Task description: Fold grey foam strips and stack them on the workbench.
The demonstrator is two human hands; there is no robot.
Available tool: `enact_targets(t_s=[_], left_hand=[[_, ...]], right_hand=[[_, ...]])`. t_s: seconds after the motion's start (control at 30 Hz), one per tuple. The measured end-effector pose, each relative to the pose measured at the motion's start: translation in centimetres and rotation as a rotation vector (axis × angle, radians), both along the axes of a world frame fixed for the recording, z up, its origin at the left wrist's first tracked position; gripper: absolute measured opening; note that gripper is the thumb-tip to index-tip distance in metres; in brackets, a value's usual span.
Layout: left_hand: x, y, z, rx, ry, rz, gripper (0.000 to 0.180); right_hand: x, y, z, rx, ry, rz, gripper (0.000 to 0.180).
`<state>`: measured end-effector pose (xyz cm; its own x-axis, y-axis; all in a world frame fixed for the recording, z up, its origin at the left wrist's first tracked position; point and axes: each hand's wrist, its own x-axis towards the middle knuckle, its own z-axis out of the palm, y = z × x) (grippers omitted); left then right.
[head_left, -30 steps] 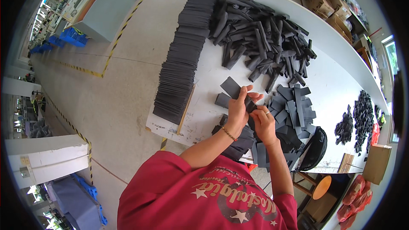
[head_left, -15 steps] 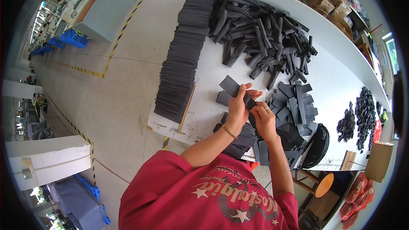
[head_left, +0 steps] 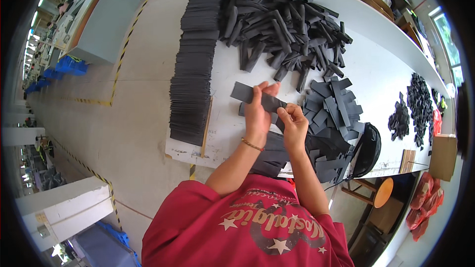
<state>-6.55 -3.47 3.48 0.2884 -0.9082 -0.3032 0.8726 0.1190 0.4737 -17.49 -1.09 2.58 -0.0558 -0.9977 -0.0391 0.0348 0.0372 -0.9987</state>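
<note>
A flat dark grey strip [head_left: 242,92] slants across both my hands above the white table. My left hand [head_left: 257,114] is closed around its middle, the thumb lying over it, and the strip's far left end sticks out past the thumb. At the strip's right end, my right hand [head_left: 295,126] pinches it between thumb and fingers. Part of a dark piece hangs between the hands; whether it belongs to the same strip I cannot tell. Just right of my right hand lies a loose heap of flat dark pieces [head_left: 336,103]. Below my wrists sits a stack of dark pieces [head_left: 271,157], partly covered by my arms.
A long, tightly packed row of dark folded pieces [head_left: 192,71] lines the table's left side, beside a wooden strip [head_left: 207,127]. Tube-like dark pieces [head_left: 282,22] are heaped at the back. Two smaller dark piles [head_left: 399,116] lie far right, and a wooden stool [head_left: 383,193] stands nearby.
The view has shifted a little. The strip now lies flatter and stretches longer between my hands, with my right hand at its right end rather than close against my left fingers.
</note>
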Motion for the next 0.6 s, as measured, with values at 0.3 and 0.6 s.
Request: enact_targets(t_s=[0.3, 0.6], left_hand=[[0.5, 0.5, 1.4, -0.167, -0.058, -0.120, 0.036], [1.9, -0.1, 0.5, -0.125, -0.098, -0.035, 0.037]], right_hand=[[-1.5, -0.6, 4.4, 0.411, -0.388, -0.014, 0.021], [-3.4, 0.5, 0.5, 0.318, -0.409, -0.116, 0.024]])
